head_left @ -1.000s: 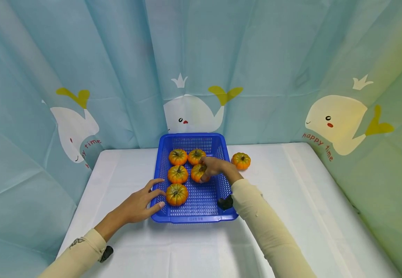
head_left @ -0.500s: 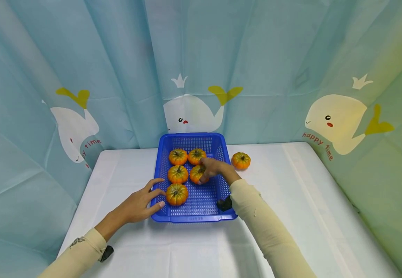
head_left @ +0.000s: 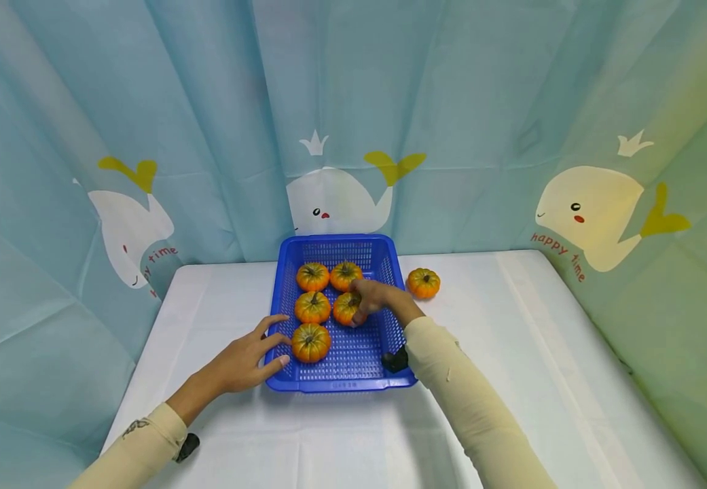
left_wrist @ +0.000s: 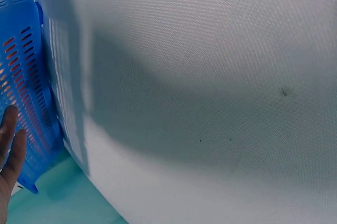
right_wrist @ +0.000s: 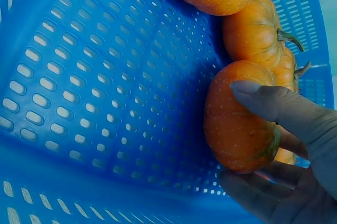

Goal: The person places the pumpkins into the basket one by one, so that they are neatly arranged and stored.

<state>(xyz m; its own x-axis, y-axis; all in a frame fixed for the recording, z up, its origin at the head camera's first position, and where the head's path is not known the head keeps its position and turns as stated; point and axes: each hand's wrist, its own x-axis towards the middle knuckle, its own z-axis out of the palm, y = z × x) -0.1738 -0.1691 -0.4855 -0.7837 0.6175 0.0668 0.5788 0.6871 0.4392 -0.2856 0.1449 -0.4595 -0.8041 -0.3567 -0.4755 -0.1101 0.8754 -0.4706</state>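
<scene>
Inside a blue perforated plastic basket (head_left: 353, 386), my right hand (head_left: 373, 299) grips a small orange pumpkin (head_left: 344, 309), thumb on one side and fingers on the other. In the right wrist view, the held pumpkin (right_wrist: 239, 121) sits low in the basket, close to other pumpkins. Three more stand in a column along the left: a back one (head_left: 313, 277), a middle one (head_left: 313, 308) and a front one (head_left: 310, 342). Another pumpkin (head_left: 346, 276) is directly behind the held one. My left hand (head_left: 244, 358) touches the basket's left side, fingers spread; the left wrist view shows fingers (left_wrist: 15, 155) against its outer wall.
One pumpkin (head_left: 423, 283) lies on the white table (head_left: 512, 326) outside the basket, by its right back corner. A pale blue curtain (head_left: 475, 102) with whale prints hangs behind the table and along both sides.
My right hand has shifted very slightly left with the pumpkin in its grip. My left hand and the other pumpkins have stayed where they were.
</scene>
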